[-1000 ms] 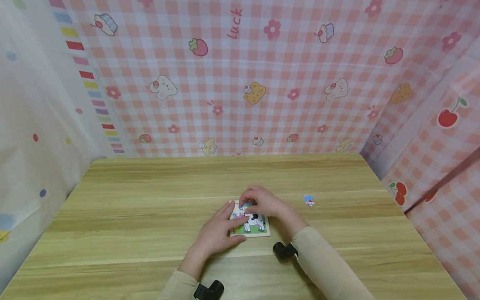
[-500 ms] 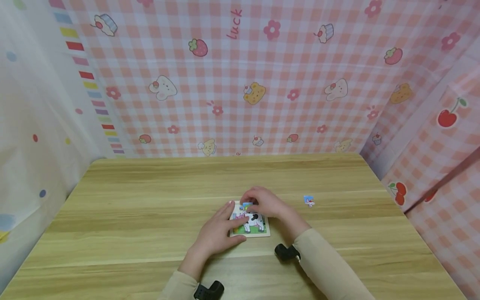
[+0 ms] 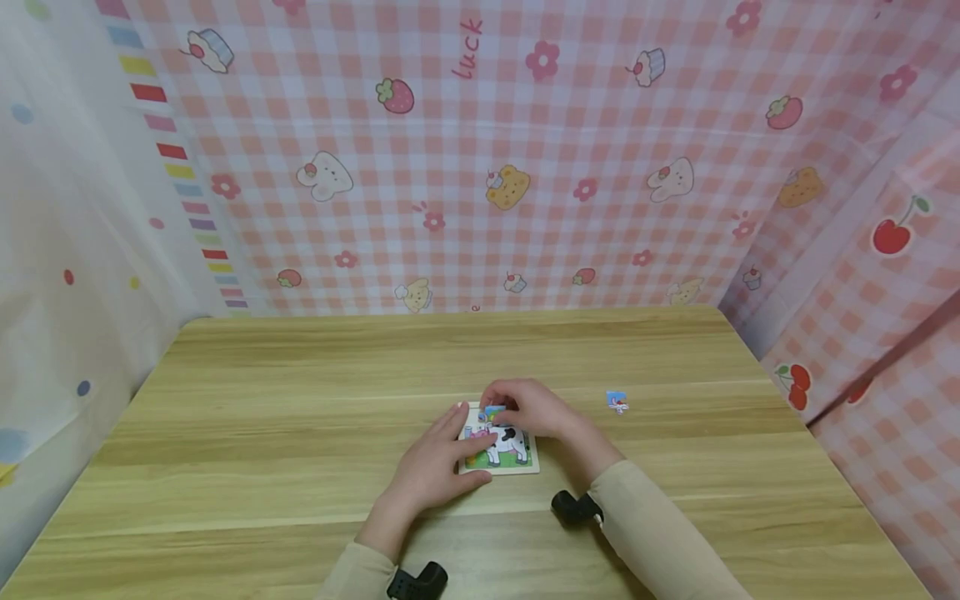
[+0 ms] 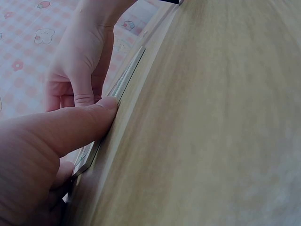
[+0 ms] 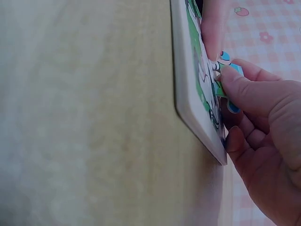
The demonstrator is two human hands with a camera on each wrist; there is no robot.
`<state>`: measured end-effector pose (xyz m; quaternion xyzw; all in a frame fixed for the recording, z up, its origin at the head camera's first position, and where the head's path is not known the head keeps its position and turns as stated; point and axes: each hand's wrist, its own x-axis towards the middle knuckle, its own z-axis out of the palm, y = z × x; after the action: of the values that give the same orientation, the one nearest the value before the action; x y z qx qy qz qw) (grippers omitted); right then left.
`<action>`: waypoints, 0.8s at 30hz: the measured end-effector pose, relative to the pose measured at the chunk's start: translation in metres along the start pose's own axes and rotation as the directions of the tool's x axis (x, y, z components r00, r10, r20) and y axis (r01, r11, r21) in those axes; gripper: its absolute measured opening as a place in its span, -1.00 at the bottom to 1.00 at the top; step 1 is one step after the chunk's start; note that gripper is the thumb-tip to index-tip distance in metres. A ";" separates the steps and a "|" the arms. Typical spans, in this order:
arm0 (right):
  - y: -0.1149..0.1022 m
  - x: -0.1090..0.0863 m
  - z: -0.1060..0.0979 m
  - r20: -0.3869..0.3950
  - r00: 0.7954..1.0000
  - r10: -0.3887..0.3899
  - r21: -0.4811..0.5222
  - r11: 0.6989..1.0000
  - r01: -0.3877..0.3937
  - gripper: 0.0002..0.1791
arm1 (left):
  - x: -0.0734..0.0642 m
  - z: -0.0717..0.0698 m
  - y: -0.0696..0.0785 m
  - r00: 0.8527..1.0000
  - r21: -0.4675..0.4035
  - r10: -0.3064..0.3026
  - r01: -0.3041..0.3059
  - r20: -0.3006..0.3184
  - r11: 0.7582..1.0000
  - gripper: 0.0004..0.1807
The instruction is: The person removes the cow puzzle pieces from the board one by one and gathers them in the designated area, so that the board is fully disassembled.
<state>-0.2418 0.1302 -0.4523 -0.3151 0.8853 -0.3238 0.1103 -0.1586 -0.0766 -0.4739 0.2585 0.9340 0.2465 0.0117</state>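
- Backdrop: pink checked cloth (image 3: 420, 150) behind a wood-grain table (image 3: 285, 417).
- Cow puzzle board (image 3: 517, 471) flat on the table, between the hands.
- Left hand (image 3: 431, 467): fingers extended and spread, touching the board's left side; thumb at its near edge.
- Right hand (image 3: 531, 408): thumb and fingertips pinch a blue-green piece (image 3: 495, 411), tilted, at the board's far part; full seating cannot be told.
- Loose blue piece (image 3: 617, 402) on the table, right of the board, well apart.

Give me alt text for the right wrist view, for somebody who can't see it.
A right hand pinches a blue-and-green puzzle piece at a pale-rimmed picture puzzle. A finger of the left hand touches the puzzle; wooden tabletop fills the left, pink checked cloth the background.
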 end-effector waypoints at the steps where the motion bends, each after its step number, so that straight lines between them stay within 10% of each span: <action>1: 0.000 0.000 0.000 -0.001 1.000 0.002 0.002 1.000 -0.002 -0.84 | 0.000 0.000 0.000 1.000 0.002 0.000 0.000 0.001 1.000 -0.43; 24: -0.005 -0.008 -0.002 -0.098 0.995 0.008 0.063 0.998 -0.002 -0.80 | 0.001 0.002 -0.003 1.000 0.001 0.007 -0.007 0.008 1.000 -0.43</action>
<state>-0.2342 0.1331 -0.4478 -0.2930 0.8798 -0.3662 0.0775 -0.1607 -0.0778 -0.4767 0.2629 0.9331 0.2450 0.0144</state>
